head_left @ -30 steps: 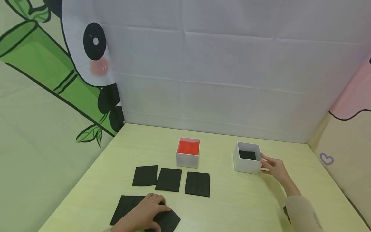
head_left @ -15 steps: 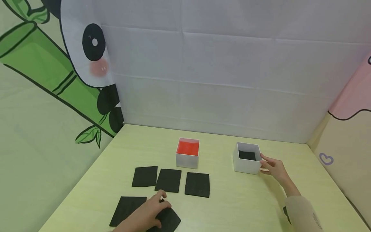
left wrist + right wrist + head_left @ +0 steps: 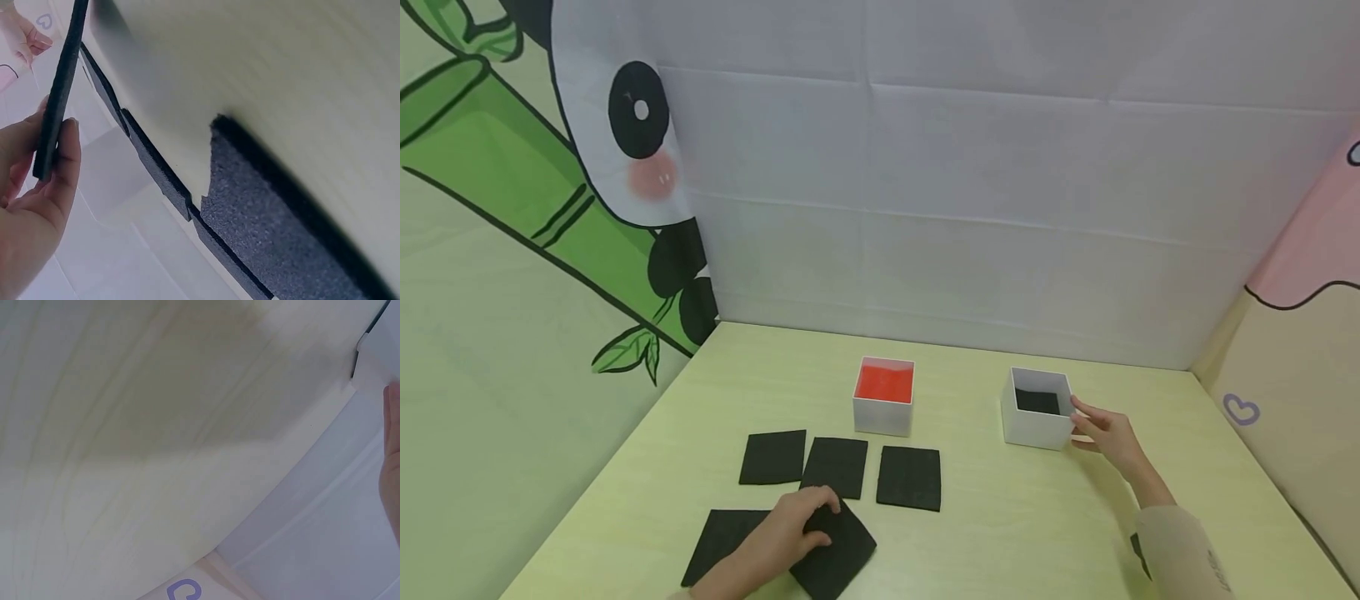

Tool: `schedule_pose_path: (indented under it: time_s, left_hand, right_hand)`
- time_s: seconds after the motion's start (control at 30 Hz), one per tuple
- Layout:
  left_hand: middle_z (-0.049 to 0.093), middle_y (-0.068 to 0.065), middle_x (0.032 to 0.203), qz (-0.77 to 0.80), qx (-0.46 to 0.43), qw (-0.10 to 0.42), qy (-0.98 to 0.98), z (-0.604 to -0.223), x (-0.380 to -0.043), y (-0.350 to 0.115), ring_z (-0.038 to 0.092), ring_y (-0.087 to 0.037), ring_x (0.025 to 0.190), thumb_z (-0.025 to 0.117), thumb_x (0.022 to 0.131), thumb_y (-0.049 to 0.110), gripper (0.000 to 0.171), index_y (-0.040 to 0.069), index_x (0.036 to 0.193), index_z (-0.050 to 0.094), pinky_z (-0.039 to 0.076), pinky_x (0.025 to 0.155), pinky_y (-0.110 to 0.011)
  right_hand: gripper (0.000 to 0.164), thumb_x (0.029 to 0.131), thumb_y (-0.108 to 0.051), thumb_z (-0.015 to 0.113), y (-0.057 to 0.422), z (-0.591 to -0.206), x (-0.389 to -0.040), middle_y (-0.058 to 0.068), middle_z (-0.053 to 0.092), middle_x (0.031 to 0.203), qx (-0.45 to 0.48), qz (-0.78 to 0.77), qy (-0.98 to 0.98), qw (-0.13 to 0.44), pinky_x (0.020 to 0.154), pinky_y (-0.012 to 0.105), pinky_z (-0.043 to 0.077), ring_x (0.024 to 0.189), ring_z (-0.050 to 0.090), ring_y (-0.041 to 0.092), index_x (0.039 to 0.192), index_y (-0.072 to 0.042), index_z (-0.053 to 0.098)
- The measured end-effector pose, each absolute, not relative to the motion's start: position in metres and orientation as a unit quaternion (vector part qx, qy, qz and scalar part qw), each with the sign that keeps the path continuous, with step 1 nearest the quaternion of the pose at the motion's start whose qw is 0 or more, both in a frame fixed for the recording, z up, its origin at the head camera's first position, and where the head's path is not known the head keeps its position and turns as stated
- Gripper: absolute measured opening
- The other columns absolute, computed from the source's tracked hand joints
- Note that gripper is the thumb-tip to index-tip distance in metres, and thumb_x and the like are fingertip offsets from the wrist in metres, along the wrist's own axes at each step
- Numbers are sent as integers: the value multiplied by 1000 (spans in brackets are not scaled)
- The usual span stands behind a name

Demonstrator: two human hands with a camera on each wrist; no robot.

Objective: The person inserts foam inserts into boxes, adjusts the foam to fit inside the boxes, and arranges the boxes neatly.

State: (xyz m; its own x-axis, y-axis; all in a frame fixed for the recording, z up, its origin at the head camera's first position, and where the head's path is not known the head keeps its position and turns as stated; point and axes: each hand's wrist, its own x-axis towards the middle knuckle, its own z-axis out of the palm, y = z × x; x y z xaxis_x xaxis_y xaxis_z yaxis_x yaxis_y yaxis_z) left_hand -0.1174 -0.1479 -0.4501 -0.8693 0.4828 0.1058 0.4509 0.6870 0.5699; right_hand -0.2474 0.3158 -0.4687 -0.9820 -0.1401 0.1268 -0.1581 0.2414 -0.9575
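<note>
My left hand (image 3: 775, 537) pinches a black foam square (image 3: 844, 552) between thumb and fingers. In the left wrist view the same foam square (image 3: 61, 94) is seen edge-on, lifted above the table. Beside that hand lies another black foam square (image 3: 718, 542), partly hidden by the forearm. Farther back, three more lie in a row: a left square (image 3: 773, 457), a middle square (image 3: 837, 467) and a right square (image 3: 909, 478). My right hand (image 3: 1108, 437) touches the right wall of a white box (image 3: 1037, 430) with extended fingers. Black foam shows inside that box.
A second white box (image 3: 882, 417) with a red piece (image 3: 886, 384) inside stands behind the row. The pale yellow table (image 3: 970, 558) ends at a white cloth backdrop (image 3: 962, 208). A small dark item shows beside my right sleeve (image 3: 1183, 550).
My left hand has gone from lying over the near foam square to pinching it, and the square has come up off the table. The right hand stays at the white box.
</note>
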Motion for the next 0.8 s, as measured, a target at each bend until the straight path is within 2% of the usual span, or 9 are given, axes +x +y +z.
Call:
schedule_pose_path:
  time_s: [0.1,0.27,0.43,0.5,0.57,0.7,0.8]
  left_hand:
    - [61,1,97,310,262,19,914,-450,-119,-148,55,-14,92,73,72,6,28,12,96,61,46,77,-30]
    - [62,-7,102,357,262,19,896,-448,-122,-143,55,-11,81,73,72,9,35,6,105,63,47,64,-25]
    - [60,-10,107,403,247,27,881,-447,-125,-137,51,-8,75,72,73,9,42,3,113,60,46,59,-22]
    - [59,-10,110,420,236,35,876,-447,-126,-135,52,-8,77,71,74,8,45,3,117,58,47,60,-22]
    - [57,-11,113,440,227,46,867,-447,-128,-134,53,-10,78,71,74,7,49,3,120,55,48,62,-22]
    - [54,-15,117,483,226,76,842,-446,-129,-131,56,-13,82,72,72,2,58,1,125,51,49,64,-22]
    - [50,-18,121,504,231,90,827,-445,-131,-128,57,-16,86,72,70,-3,63,0,127,47,49,66,-22]
  right_hand:
    - [50,91,-13,51,316,-468,-246,38,33,126,92,607,-789,6,69,32,49,77,58,6,129,11,30]
    - [51,90,-15,53,316,-471,-247,37,39,122,104,608,-787,17,68,32,50,77,59,7,127,13,32]
    - [49,88,-18,57,320,-474,-248,20,56,111,164,643,-747,26,64,30,50,76,60,9,126,8,39]
    - [49,88,-18,58,320,-474,-248,10,60,107,177,649,-740,24,64,29,50,76,60,9,126,8,39]
    - [50,88,-18,58,320,-474,-248,7,60,106,168,650,-741,25,64,29,50,76,60,9,125,9,39]
    - [52,89,-15,56,317,-471,-248,9,58,108,126,624,-771,23,66,31,50,77,60,8,124,15,32]
    - [50,89,-12,55,315,-469,-247,21,53,114,106,618,-778,19,67,33,50,77,61,8,125,14,31]
